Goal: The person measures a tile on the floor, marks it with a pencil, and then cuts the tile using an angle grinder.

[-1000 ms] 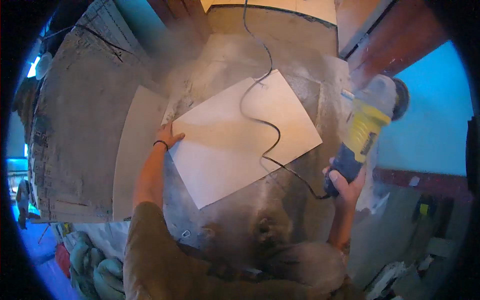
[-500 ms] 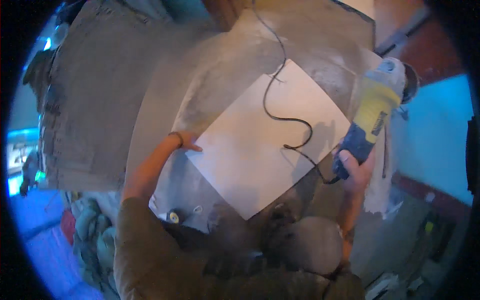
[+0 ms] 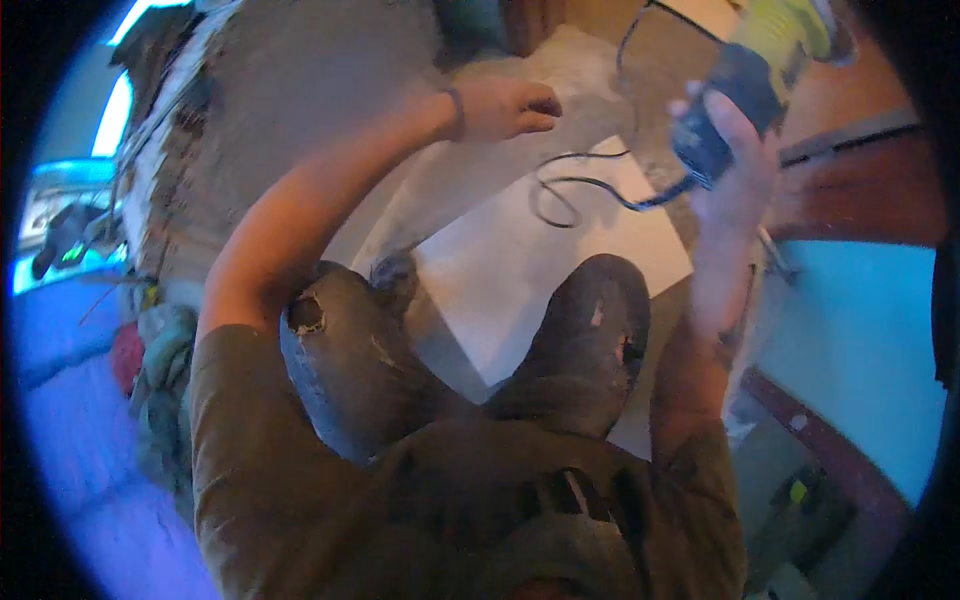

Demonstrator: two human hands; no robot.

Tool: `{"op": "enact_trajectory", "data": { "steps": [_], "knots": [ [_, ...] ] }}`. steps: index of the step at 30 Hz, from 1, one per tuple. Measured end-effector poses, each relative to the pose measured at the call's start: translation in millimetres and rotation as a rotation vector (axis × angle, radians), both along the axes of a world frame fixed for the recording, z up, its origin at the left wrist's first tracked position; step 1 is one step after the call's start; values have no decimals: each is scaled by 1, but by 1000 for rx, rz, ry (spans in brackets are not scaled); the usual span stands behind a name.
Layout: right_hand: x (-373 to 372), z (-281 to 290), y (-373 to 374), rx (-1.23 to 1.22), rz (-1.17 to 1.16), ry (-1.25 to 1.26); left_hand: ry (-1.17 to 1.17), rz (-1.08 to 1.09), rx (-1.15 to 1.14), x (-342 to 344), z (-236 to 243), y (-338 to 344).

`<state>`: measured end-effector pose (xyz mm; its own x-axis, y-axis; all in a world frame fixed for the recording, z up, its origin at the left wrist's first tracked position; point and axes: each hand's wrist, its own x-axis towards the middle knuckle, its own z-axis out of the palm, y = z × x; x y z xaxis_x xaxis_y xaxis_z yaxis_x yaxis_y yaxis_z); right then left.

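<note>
My right hand (image 3: 735,165) is closed around the dark rear body of a yellow-green angle grinder (image 3: 775,40), raised at the upper right. The grinder's front end runs out of the picture's top edge. A black cord (image 3: 590,182) leaves its rear and loops across a large pale square tile (image 3: 520,240) in front of me. My left hand (image 3: 510,110) is over the dusty surface beyond the tile's far left edge. Its fingers are bent, with a gap between them and the thumb, and nothing shows in it. My knees partly cover the tile's near corner.
A broad grey slab (image 3: 300,90) with a rough, layered edge stands at the left. Dusty pale ground (image 3: 580,65) lies past the tile. To the right are a reddish-brown panel (image 3: 870,190) and a bright blue surface (image 3: 860,320). Grey-green cloth (image 3: 165,370) is heaped at the lower left.
My left hand has left the tile's left corner and moved away from me to the right. My right hand has raised the grinder farther up. My knees now show over the tile.
</note>
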<state>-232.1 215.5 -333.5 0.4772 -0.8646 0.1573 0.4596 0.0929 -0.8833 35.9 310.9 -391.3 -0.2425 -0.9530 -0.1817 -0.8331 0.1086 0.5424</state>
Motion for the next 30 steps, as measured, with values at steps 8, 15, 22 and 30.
{"op": "enact_trajectory", "data": {
  "steps": [8, 15, 22, 30],
  "knots": [
    [62, -12, -25, -24, -195, -9, 469, -187, 500, -48, -130, -83],
    [32, -129, -24, -7, -488, 388, -413, -347, 776, 70, -229, -7],
    [50, -204, 63, 318, -640, 280, -2, -349, 180, 48, -275, -57],
    [22, -212, 147, 255, -705, 615, -242, -40, -112, 43, -324, -135]
  ]
}}
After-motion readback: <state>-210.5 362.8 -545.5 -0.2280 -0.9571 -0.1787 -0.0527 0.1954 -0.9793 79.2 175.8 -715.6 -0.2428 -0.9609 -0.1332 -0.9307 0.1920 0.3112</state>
